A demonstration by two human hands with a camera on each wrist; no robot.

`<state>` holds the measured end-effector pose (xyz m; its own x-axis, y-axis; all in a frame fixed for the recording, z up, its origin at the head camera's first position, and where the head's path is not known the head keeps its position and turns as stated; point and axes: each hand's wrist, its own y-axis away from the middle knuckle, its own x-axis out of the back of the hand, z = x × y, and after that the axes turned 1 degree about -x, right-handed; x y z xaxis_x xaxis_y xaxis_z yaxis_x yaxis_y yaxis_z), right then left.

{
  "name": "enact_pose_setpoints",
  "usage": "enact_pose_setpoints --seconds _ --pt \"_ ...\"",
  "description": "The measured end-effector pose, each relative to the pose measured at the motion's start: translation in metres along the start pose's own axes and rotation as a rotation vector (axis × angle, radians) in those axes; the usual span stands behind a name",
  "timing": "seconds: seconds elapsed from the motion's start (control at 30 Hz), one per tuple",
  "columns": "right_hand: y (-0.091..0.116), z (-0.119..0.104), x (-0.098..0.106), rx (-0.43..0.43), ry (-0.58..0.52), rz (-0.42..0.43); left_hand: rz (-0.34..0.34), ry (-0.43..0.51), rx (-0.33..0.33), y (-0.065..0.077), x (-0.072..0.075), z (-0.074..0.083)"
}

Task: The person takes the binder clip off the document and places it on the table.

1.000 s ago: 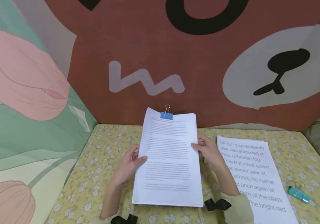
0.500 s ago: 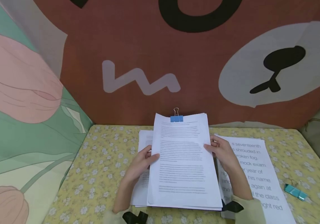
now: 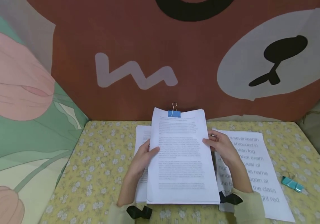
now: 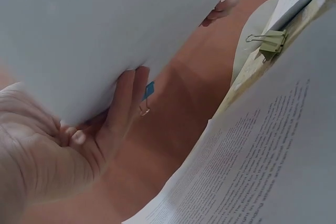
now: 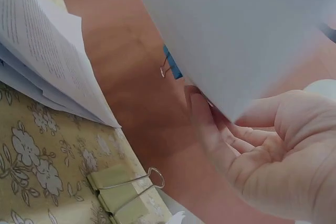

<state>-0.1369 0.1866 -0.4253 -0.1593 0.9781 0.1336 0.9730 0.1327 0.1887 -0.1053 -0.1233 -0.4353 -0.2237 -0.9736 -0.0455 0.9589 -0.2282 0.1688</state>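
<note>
A sheaf of printed paper [image 3: 181, 177] is held up over the table by both hands. At its top edge sits a blue binder clip [image 3: 174, 114] with a wire handle standing up. My left hand [image 3: 141, 160] grips the left edge, thumb on the printed face and fingers behind. On the opposite edge my right hand [image 3: 223, 147] pinches the sheaf the same way, a bit higher up. Both wrist views look at the blank back of the sheaf, with fingers curled against it. Beneath lies another printed stack [image 3: 142, 135], mostly covered in the head view.
A large-print sheet [image 3: 258, 177] lies on the right of the flowered table [image 3: 98, 177], partly behind the right forearm. Beyond it is a teal binder clip [image 3: 292, 184]. A yellow-green binder clip [image 5: 119, 195] rests on the table near the far edge. A bear-printed backdrop [image 3: 137, 102] stands behind.
Both hands have shifted the clipped sheaf to the right, and the left side of the stack beneath now shows. In the last half second the grip stays the same.
</note>
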Motion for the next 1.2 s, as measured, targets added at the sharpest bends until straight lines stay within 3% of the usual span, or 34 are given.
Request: enact_pose_setpoints --seconds 0.27,0.43,0.63,0.83,0.97,1.2 --pt "0.002 -0.003 0.006 0.019 0.0 0.039 0.063 0.057 -0.007 -0.004 -0.001 -0.001" --pt "0.003 -0.004 0.006 0.044 -0.027 0.137 0.071 0.061 0.007 -0.004 -0.002 0.0" --pt "0.008 -0.01 0.015 0.082 -0.109 0.303 0.048 0.04 0.01 -0.006 -0.004 0.001" --pt "0.015 -0.015 0.025 0.125 -0.254 0.376 0.005 0.041 0.011 -0.01 -0.008 0.003" --pt "0.011 -0.026 0.025 0.148 -0.216 0.378 -0.008 0.018 0.021 -0.012 -0.008 0.005" --pt "-0.008 -0.062 0.019 0.223 0.022 0.377 -0.028 0.015 0.023 -0.014 -0.006 0.01"
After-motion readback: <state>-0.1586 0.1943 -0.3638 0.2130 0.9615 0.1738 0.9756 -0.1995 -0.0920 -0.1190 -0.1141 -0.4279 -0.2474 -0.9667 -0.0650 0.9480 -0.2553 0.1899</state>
